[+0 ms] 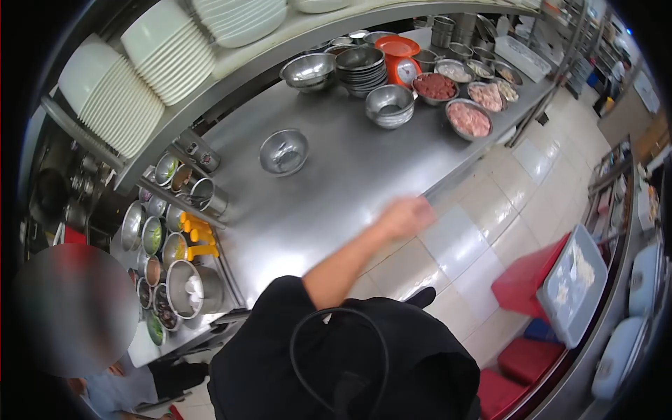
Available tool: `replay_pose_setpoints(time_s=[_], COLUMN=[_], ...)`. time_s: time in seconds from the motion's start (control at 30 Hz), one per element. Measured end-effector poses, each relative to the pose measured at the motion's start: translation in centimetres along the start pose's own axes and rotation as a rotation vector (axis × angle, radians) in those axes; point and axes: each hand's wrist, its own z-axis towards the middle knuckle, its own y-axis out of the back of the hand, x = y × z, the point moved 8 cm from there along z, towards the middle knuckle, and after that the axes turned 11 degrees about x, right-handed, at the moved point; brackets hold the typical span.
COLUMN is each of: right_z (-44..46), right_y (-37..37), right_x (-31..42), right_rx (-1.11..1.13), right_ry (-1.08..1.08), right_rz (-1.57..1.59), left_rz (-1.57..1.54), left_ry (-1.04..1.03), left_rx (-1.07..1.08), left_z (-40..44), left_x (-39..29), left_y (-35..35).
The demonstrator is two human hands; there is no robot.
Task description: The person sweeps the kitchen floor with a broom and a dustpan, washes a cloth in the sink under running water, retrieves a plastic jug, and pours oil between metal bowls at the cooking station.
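My left hand [408, 216] is smeared by motion near the front edge of the steel table [336, 168]; whether its fingers are closed cannot be made out. The bare forearm reaches up and right from a black sleeve. My right hand does not show. Up and left of the left hand, a single steel bowl [283, 152] stands on the table. Farther back are a smaller stack of steel bowls [390, 106] and a taller stack [361, 70]. An orange scale [404, 68] stands beside bowls of pink meat [469, 120] and dark red meat [435, 86].
White dishes [168, 52] fill the overhead shelf. At left are food containers, yellow handles [199, 232] and a large pot [187, 288]. Another person [126, 385] stands lower left, a second far off at upper right. A red bin [528, 276] with a grey tray [574, 285] stands right.
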Motion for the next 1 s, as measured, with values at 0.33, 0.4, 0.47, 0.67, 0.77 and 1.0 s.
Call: replay_pose_setpoints(time_s=[0.33, 0.4, 0.47, 0.67, 0.77, 1.0], right_z=[8.5, 9.7, 10.4, 8.7, 10.8, 22.0], right_y=[36.7, 44.7, 53.3, 71.7, 76.3, 77.2], right_x=[21.7, 28.7, 35.5, 50.0, 52.1, 37.7], right_rx=[-0.168, -0.094, -0.169, -0.355, -0.393, -0.112], right_ry=[0.348, 0.483, 0.534, 0.572, 0.606, 0.209], right_rz=[0.094, 0.174, 0.096, 0.156, 0.099, -0.027], left_rz=[-0.763, -1.019, -1.051, -0.878, -0.697, 0.228], left_ry=[0.975, 0.764, 0.628, 0.427, 0.565, 1.268], left_rx=[-1.401, -1.337, -1.367, -1.24, -1.224, -1.037], left_z=[-14.2, -11.2, -5.8, 12.1, 17.5, 19.2], left_x=[33.0, 33.1, 31.8, 19.4, 20.3, 25.6], left_y=[15.6, 13.6, 14.8, 27.5, 33.0, 34.7])
